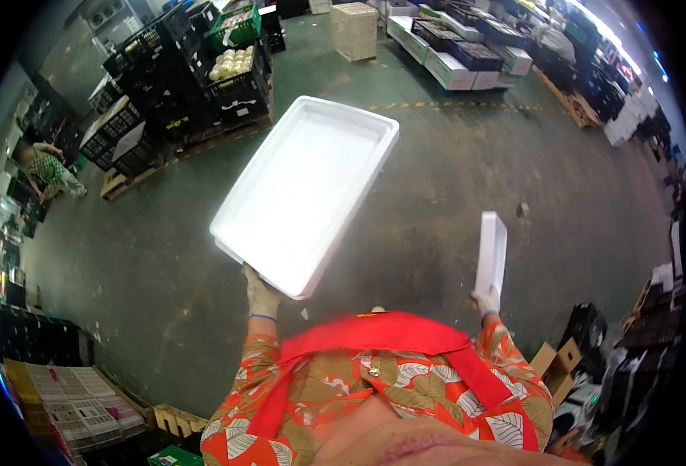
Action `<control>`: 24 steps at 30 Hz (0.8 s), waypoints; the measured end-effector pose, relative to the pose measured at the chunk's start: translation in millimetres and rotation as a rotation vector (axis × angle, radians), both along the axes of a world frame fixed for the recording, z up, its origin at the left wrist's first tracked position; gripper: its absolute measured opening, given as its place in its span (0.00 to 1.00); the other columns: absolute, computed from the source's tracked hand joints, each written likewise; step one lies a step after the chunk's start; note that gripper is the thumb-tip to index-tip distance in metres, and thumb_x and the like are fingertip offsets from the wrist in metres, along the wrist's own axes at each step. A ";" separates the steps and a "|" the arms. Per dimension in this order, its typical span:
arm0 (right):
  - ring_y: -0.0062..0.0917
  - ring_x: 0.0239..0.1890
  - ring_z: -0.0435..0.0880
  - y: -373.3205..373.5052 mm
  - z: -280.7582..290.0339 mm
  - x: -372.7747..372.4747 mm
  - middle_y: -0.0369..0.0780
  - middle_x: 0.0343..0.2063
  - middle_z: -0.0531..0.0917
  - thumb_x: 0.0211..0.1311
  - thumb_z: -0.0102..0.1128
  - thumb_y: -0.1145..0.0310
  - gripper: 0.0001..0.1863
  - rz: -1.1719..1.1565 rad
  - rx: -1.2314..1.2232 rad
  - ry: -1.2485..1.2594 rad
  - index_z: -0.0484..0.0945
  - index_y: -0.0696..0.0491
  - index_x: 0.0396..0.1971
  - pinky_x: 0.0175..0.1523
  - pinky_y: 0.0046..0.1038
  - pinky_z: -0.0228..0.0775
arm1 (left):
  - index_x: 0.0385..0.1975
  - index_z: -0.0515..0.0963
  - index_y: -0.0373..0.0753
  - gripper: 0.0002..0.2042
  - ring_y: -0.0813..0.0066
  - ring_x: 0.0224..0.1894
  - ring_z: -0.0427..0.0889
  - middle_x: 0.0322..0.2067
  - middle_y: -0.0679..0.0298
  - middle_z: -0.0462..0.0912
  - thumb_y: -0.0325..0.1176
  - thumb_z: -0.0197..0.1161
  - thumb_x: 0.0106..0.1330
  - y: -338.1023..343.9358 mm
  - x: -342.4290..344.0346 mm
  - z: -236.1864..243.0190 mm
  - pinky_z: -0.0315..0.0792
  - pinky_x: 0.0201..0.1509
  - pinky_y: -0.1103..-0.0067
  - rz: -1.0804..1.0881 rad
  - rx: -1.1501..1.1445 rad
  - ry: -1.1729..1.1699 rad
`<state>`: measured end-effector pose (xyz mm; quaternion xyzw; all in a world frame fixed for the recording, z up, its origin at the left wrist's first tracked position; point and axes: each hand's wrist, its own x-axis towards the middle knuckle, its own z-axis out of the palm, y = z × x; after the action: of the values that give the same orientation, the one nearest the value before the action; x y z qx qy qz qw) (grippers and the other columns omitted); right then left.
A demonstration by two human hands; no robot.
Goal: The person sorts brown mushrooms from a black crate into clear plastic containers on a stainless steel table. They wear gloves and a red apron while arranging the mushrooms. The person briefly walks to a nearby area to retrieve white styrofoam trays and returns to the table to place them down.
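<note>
My left hand (260,297), in a pale work glove, is closed on the near corner of a large white foam box (296,186). The box is shallow, with its hollow side facing up, and I see nothing in it. Out to the right, my right hand (486,301), gloved too, grips the near end of a second white foam piece (491,252). That one stands nearly on edge and looks narrow, with a raised rim; whether it is a lid or another box I cannot tell. The two white pieces are well apart.
Stacked black crates (168,85) stand on pallets at the far left, one holding pale round produce (232,64). Foam boxes and crates (455,58) sit far right. A person (48,171) bends at the left. Cardboard (556,369) lies near right, a crate stack (79,400) near left.
</note>
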<state>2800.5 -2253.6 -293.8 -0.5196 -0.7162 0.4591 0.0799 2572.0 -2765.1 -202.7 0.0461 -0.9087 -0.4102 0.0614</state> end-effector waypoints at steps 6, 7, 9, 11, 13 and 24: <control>0.29 0.33 0.82 51.7 104.4 -316.6 0.44 0.33 0.82 0.39 0.68 0.66 0.30 0.197 0.117 0.255 0.73 0.61 0.46 0.39 0.29 0.74 | 0.66 0.50 0.36 0.42 0.58 0.55 0.76 0.52 0.46 0.75 0.26 0.68 0.53 30.3 -171.9 1.1 0.70 0.57 0.71 0.004 0.110 -0.025; 0.30 0.35 0.82 54.5 108.7 -356.3 0.45 0.34 0.82 0.39 0.67 0.66 0.30 0.222 0.113 0.278 0.73 0.61 0.47 0.41 0.29 0.73 | 0.66 0.51 0.36 0.39 0.58 0.55 0.76 0.52 0.46 0.75 0.25 0.66 0.55 27.4 -198.7 -11.3 0.70 0.57 0.71 -0.027 0.143 0.042; 0.32 0.40 0.81 58.0 104.1 -417.4 0.47 0.36 0.81 0.40 0.66 0.66 0.30 0.254 0.252 0.313 0.72 0.61 0.48 0.45 0.31 0.72 | 0.66 0.51 0.36 0.38 0.57 0.55 0.76 0.53 0.46 0.75 0.26 0.64 0.57 35.1 -268.2 -16.7 0.70 0.57 0.70 -0.053 0.142 0.086; 0.33 0.40 0.82 66.2 93.0 -450.0 0.47 0.36 0.81 0.40 0.66 0.66 0.31 0.201 0.376 0.274 0.72 0.61 0.49 0.44 0.30 0.72 | 0.66 0.52 0.35 0.36 0.52 0.56 0.75 0.53 0.43 0.74 0.27 0.62 0.59 65.2 -339.2 11.3 0.69 0.57 0.69 -0.041 0.119 -0.024; 0.33 0.39 0.82 67.3 98.1 -484.9 0.47 0.37 0.81 0.40 0.65 0.67 0.31 0.193 0.398 0.216 0.72 0.60 0.50 0.45 0.30 0.72 | 0.66 0.52 0.35 0.35 0.50 0.56 0.74 0.53 0.42 0.73 0.24 0.62 0.58 85.9 -410.1 11.4 0.69 0.58 0.69 -0.021 0.023 -0.064; 0.40 0.42 0.82 140.4 80.8 -753.1 0.48 0.37 0.82 0.41 0.60 0.70 0.28 0.316 0.507 0.025 0.75 0.55 0.50 0.49 0.34 0.72 | 0.67 0.52 0.41 0.30 0.58 0.60 0.71 0.59 0.50 0.69 0.42 0.52 0.69 193.2 -748.0 40.6 0.67 0.59 0.68 -0.058 0.367 -0.180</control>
<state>2047.4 -2113.2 -213.0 -0.3595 -0.8789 0.2789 0.1435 1824.0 -2571.9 -162.1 0.0669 -0.8216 -0.5646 -0.0414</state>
